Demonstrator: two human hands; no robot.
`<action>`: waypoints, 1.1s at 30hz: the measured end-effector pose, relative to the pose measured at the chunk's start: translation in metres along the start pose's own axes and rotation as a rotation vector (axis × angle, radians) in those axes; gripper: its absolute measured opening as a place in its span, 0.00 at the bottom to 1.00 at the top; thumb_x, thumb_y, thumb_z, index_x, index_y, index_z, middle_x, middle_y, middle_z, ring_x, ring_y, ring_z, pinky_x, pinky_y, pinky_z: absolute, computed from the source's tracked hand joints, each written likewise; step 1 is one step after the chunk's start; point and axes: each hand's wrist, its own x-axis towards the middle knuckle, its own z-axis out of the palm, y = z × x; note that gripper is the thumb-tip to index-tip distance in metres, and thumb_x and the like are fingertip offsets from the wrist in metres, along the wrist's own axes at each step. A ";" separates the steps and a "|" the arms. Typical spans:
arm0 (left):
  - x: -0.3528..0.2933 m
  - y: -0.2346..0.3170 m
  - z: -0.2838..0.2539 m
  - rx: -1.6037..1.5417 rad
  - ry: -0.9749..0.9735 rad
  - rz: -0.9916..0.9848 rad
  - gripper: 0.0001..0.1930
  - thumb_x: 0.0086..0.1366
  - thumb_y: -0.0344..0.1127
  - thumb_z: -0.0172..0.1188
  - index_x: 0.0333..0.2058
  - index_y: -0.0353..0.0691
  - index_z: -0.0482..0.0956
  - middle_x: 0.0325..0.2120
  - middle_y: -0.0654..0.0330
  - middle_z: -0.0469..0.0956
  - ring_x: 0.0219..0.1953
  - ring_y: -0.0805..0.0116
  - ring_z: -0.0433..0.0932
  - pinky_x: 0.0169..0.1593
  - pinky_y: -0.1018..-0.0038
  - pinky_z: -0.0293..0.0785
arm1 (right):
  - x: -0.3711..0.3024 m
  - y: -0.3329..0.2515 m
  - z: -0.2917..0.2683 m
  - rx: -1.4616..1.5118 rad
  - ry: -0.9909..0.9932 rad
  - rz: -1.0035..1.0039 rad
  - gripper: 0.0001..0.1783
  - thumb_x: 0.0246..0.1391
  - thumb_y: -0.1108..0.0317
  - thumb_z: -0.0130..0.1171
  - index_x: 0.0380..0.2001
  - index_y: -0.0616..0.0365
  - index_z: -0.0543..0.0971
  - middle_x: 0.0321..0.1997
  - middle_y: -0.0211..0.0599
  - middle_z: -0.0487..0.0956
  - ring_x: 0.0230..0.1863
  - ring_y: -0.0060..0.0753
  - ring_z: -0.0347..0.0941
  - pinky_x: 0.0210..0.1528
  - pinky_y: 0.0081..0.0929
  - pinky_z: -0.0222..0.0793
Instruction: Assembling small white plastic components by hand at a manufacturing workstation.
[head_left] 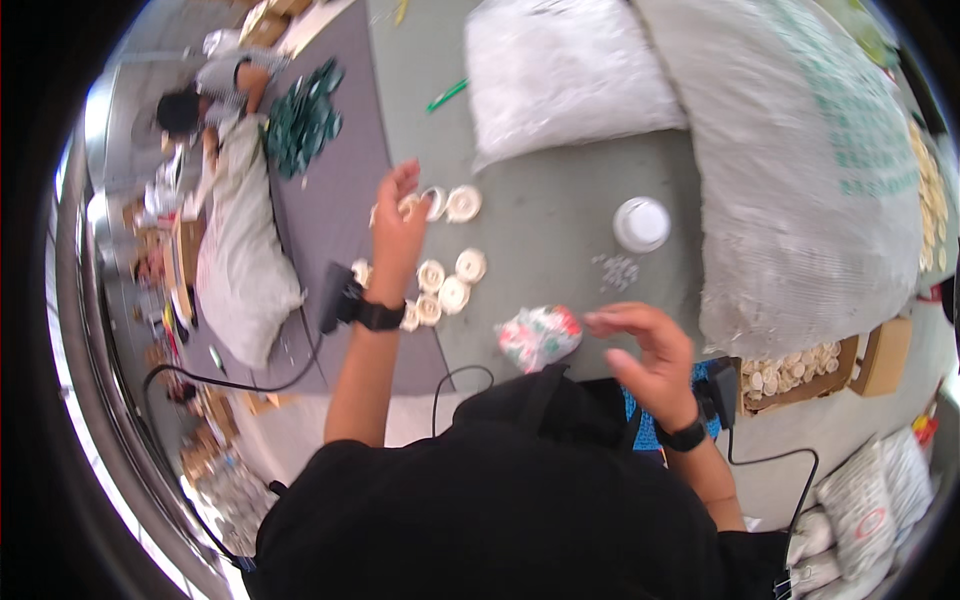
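Note:
My left hand (398,230) reaches out over a group of cream, round, rolled pieces on the table, its fingers stretched and apart. One cream roll (463,204) lies just right of it, beside a whitish ring-shaped piece (434,204) close to my thumb. Nearer to me is a cluster of the same kind, with a cream roll (454,294) at its right side. My right hand (655,355) hovers near the table's front edge, thumb and fingers apart. Left of its fingertips sits a crumpled floral bundle (540,337) in white, red and green. Nothing shows in either hand.
A white round tub (641,224) stands beside small clear bits (616,271). A clear plastic bag (570,75) and a big woven sack (800,170) fill the far and right side. A box of cream discs (795,375) is below. Another person (230,90) works at far left.

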 end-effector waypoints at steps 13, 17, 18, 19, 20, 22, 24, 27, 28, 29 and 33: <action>-0.191 -0.189 -0.046 0.790 -0.118 -0.180 0.46 0.37 0.57 0.69 0.59 0.64 0.59 0.59 0.51 0.53 0.59 0.46 0.54 0.53 0.40 0.52 | 0.072 0.245 0.200 -1.302 -0.598 -0.069 0.55 0.24 0.51 0.73 0.61 0.36 0.58 0.67 0.47 0.46 0.64 0.57 0.47 0.60 0.61 0.48; -0.194 -0.220 -0.033 0.695 0.077 -0.066 0.36 0.38 0.52 0.70 0.51 0.67 0.69 0.53 0.56 0.59 0.54 0.55 0.61 0.52 0.46 0.52 | 0.068 0.273 0.206 -1.317 -0.599 -0.184 0.46 0.24 0.52 0.71 0.55 0.35 0.66 0.62 0.40 0.58 0.62 0.52 0.50 0.61 0.60 0.45; -0.193 -0.226 -0.035 0.683 0.088 -0.077 0.36 0.38 0.52 0.70 0.51 0.67 0.69 0.53 0.56 0.59 0.54 0.55 0.61 0.52 0.46 0.52 | 0.067 0.276 0.204 -1.248 -0.598 -0.208 0.43 0.25 0.54 0.70 0.53 0.37 0.69 0.59 0.39 0.61 0.61 0.52 0.52 0.62 0.59 0.45; -0.190 -0.232 -0.037 0.681 0.078 -0.042 0.36 0.38 0.52 0.70 0.51 0.66 0.70 0.52 0.57 0.61 0.53 0.56 0.63 0.52 0.47 0.53 | 0.066 0.280 0.203 -1.257 -0.613 -0.211 0.43 0.25 0.54 0.70 0.53 0.37 0.69 0.59 0.39 0.61 0.61 0.52 0.52 0.62 0.59 0.45; -0.189 -0.235 -0.040 0.681 0.064 -0.008 0.35 0.38 0.51 0.71 0.50 0.65 0.70 0.51 0.59 0.62 0.52 0.57 0.64 0.51 0.47 0.54 | 0.065 0.278 0.205 -1.255 -0.593 -0.255 0.40 0.25 0.56 0.69 0.51 0.39 0.70 0.57 0.38 0.63 0.60 0.51 0.53 0.61 0.56 0.47; -0.187 -0.241 -0.046 0.684 0.075 0.020 0.34 0.37 0.50 0.71 0.48 0.63 0.71 0.48 0.60 0.64 0.49 0.60 0.66 0.49 0.50 0.56 | 0.063 0.275 0.210 -1.256 -0.585 -0.297 0.38 0.26 0.58 0.68 0.49 0.41 0.71 0.55 0.36 0.65 0.59 0.51 0.54 0.61 0.54 0.48; -0.184 -0.241 -0.053 0.714 0.028 0.058 0.34 0.36 0.50 0.72 0.47 0.61 0.71 0.47 0.60 0.64 0.48 0.63 0.67 0.48 0.52 0.57 | 0.062 0.274 0.215 -1.254 -0.583 -0.317 0.38 0.25 0.59 0.67 0.49 0.43 0.71 0.53 0.33 0.67 0.58 0.49 0.56 0.58 0.50 0.52; -0.178 -0.246 -0.057 0.708 -0.009 0.070 0.34 0.35 0.48 0.72 0.45 0.57 0.72 0.44 0.62 0.66 0.47 0.64 0.67 0.46 0.56 0.58 | 0.061 0.268 0.220 -1.253 -0.600 -0.313 0.38 0.25 0.60 0.67 0.49 0.44 0.70 0.52 0.32 0.69 0.57 0.47 0.59 0.56 0.45 0.54; -0.176 -0.248 -0.058 0.726 -0.019 0.090 0.34 0.34 0.49 0.72 0.45 0.56 0.71 0.43 0.64 0.67 0.47 0.66 0.67 0.44 0.56 0.59 | 0.062 0.267 0.221 -1.255 -0.604 -0.312 0.38 0.25 0.60 0.67 0.49 0.44 0.70 0.52 0.32 0.69 0.57 0.47 0.59 0.56 0.45 0.54; -0.175 -0.249 -0.059 0.749 -0.038 0.110 0.34 0.33 0.49 0.72 0.44 0.55 0.72 0.40 0.65 0.68 0.46 0.67 0.68 0.42 0.56 0.60 | 0.062 0.263 0.226 -1.248 -0.634 -0.254 0.39 0.25 0.61 0.67 0.49 0.45 0.70 0.52 0.33 0.68 0.55 0.46 0.61 0.55 0.43 0.56; -0.171 -0.250 -0.059 0.778 -0.017 0.091 0.32 0.33 0.50 0.72 0.41 0.55 0.73 0.39 0.65 0.68 0.45 0.68 0.68 0.42 0.57 0.60 | 0.070 0.256 0.240 -1.149 -0.691 0.018 0.39 0.26 0.65 0.68 0.50 0.48 0.68 0.52 0.37 0.68 0.51 0.45 0.66 0.51 0.39 0.64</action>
